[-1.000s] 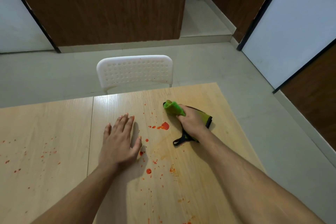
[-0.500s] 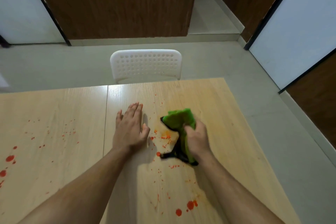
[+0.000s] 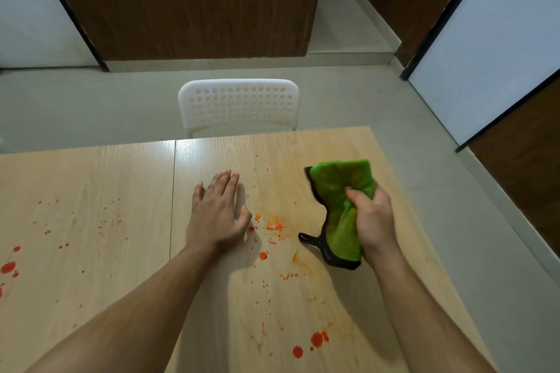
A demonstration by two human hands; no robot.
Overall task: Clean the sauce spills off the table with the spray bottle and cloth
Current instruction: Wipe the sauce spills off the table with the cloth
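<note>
On the worktop (image 3: 303, 148), mid-wipe – right hand (image 3: 374, 221) fingers clench the cloth (image 3: 342, 188), left hand (image 3: 216, 215) flat – next, press onto the red splatter (image 3: 274, 224)

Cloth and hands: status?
Right hand grips green cloth. Left hand flat on table. Red sauce spots remain. No spray bottle in view.

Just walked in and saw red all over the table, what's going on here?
A person is wiping sauce off a wooden table. The right hand grips a green cloth, while the left hand rests flat on the tabletop. An orange smear lies between the hands. Red spots remain near the front edge and on the left part of the table. No spray bottle is in view.
</note>
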